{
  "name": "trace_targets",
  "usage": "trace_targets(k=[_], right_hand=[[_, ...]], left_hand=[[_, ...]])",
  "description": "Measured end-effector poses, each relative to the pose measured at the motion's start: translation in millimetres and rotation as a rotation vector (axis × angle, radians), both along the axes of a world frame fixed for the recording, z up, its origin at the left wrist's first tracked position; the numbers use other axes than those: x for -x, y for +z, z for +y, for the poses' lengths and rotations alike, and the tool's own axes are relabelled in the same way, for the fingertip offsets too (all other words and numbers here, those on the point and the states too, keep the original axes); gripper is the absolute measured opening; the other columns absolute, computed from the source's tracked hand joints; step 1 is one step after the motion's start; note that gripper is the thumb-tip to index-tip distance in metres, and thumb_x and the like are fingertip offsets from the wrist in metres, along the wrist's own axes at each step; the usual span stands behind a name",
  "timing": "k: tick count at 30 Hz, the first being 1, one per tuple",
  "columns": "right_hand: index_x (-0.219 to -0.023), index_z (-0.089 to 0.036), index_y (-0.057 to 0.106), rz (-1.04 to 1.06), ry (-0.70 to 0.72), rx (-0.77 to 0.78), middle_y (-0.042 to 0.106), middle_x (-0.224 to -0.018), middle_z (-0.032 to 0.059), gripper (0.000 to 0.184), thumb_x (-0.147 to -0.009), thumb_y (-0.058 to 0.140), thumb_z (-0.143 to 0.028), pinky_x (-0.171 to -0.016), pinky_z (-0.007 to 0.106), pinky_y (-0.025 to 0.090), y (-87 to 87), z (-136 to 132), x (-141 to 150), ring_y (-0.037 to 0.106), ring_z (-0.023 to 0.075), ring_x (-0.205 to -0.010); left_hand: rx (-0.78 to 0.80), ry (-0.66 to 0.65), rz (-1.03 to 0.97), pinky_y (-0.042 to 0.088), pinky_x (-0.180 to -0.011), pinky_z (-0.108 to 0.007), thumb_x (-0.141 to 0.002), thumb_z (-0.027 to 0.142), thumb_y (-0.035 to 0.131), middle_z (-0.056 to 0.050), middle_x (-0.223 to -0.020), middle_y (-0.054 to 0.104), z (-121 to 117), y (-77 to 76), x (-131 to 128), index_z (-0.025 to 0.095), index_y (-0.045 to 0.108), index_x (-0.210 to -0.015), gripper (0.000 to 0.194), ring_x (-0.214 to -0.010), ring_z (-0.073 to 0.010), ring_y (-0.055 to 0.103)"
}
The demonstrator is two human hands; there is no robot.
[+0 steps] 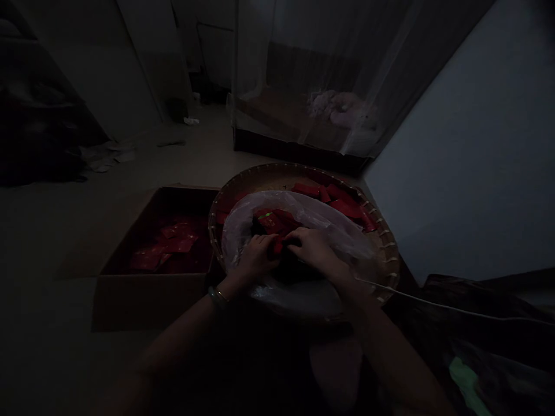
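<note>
In the dim head view, my left hand point(261, 252) is closed on a small red packet point(277, 247). My right hand point(310, 247) meets it from the other side, its fingers bent and pinched at the packet's edge. Both hands are over the mouth of a clear plastic bag point(243, 216), which lies spread inside a round woven bamboo tray point(388, 242). More red packets point(269, 221) show in the bag just beyond my fingers, one with a greenish-yellow mark. Fine detail is lost in the dark.
Red pieces point(347, 207) lie along the tray's far right side. A cardboard box point(150, 303) left of the tray holds flat red packets point(177, 242). A white cord point(433, 301) runs right. Behind stands a bed with a net curtain point(299, 115); a pale wall point(477, 144) rises at right.
</note>
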State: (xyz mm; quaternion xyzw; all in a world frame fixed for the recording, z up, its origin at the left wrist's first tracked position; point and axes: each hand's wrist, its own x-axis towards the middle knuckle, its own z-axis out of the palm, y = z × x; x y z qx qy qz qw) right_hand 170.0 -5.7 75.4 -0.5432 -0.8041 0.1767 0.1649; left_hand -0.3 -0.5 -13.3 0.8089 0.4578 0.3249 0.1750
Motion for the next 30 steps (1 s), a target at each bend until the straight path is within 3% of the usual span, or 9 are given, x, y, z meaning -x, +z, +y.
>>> trace_targets(k=[5, 10, 14, 21, 30], right_hand=[[-0.09, -0.021, 0.072, -0.06, 0.056, 0.022, 0.069, -0.091, 0.0057, 0.02, -0.075, 0.062, -0.011, -0.08, 0.029, 0.045, -5.0, 3.5, -1.9, 0.063, 0.0195, -0.086], [-0.09, -0.017, 0.07, -0.057, -0.068, 0.013, 0.068, -0.091, 0.0077, 0.014, -0.076, 0.066, -0.018, -0.076, 0.029, 0.044, -11.3, 4.7, -0.4, 0.062, 0.0198, -0.084], [-0.087, -0.016, 0.071, -0.101, -0.078, -0.006, 0.068, -0.089, 0.0093, 0.015, -0.073, 0.067, -0.016, -0.075, 0.03, 0.045, -12.4, 5.2, 6.0, 0.062, 0.0209, -0.082], [-0.091, -0.022, 0.072, 0.194, -0.038, 0.073, 0.072, -0.093, 0.0041, 0.029, -0.071, 0.058, -0.006, -0.079, 0.029, 0.048, -7.7, 5.0, 8.0, 0.066, 0.0192, -0.084], [-0.078, -0.022, 0.071, 0.163, -0.14, -0.054, 0.072, -0.084, 0.0037, 0.015, -0.073, 0.06, -0.013, -0.079, 0.032, 0.047, -15.8, 4.3, 5.4, 0.065, 0.0191, -0.081]], left_hand=[[0.028, 0.018, 0.034, 0.044, -0.083, -0.039, -0.065, 0.021, 0.07, -0.009, -0.106, 0.062, 2.4, -3.1, 1.0, 0.018, 0.051, -0.121, 0.06, -0.097, -0.0262, 0.054], [0.035, 0.034, 0.024, 0.044, -0.084, -0.04, -0.063, 0.021, 0.071, -0.009, -0.108, 0.061, 2.0, -2.6, 1.4, 0.016, 0.051, -0.12, 0.061, -0.096, -0.026, 0.054], [0.024, 0.017, 0.04, 0.043, -0.085, -0.039, -0.065, 0.022, 0.071, -0.008, -0.107, 0.061, 1.2, -2.2, 1.3, 0.018, 0.053, -0.118, 0.056, -0.097, -0.0256, 0.054], [0.054, 0.008, -0.002, 0.043, -0.085, -0.039, -0.064, 0.022, 0.071, -0.007, -0.107, 0.062, 3.3, -4.5, 2.5, 0.02, 0.054, -0.116, 0.055, -0.097, -0.0246, 0.054], [0.048, 0.022, -0.026, 0.043, -0.082, -0.038, -0.066, 0.019, 0.068, -0.006, -0.101, 0.062, -0.2, 4.1, 2.4, 0.02, 0.054, -0.115, 0.051, -0.091, -0.023, 0.055]])
